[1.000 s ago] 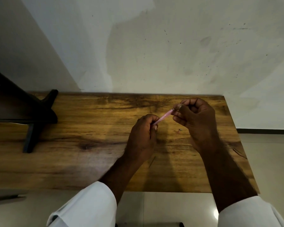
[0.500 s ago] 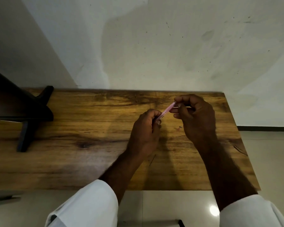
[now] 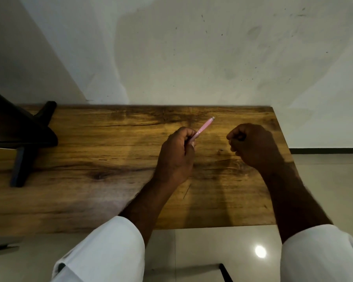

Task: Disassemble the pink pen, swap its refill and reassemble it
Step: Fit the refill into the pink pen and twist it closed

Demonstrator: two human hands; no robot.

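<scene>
My left hand point(image 3: 176, 157) grips the lower end of the pink pen point(image 3: 203, 128) above the wooden table point(image 3: 102, 151). The pen slants up and to the right, and its pale tip point(image 3: 213, 118) points toward the wall. My right hand point(image 3: 253, 146) hovers to the right of the pen, clear of it. Its fingers are curled in with the thumb against the fingertips, and no pen part shows between them. The part of the pen inside my left fist is hidden.
A dark stand with a black foot point(image 3: 21, 165) occupies the table's left end. The white wall point(image 3: 192, 58) rises just behind the table. Pale glossy floor tiles point(image 3: 212, 251) lie below the table's near edge and past its right edge.
My right hand has let go of the pen's upper end and moved off to the right. The pen stays in my left hand, its free end now raised toward the wall.
</scene>
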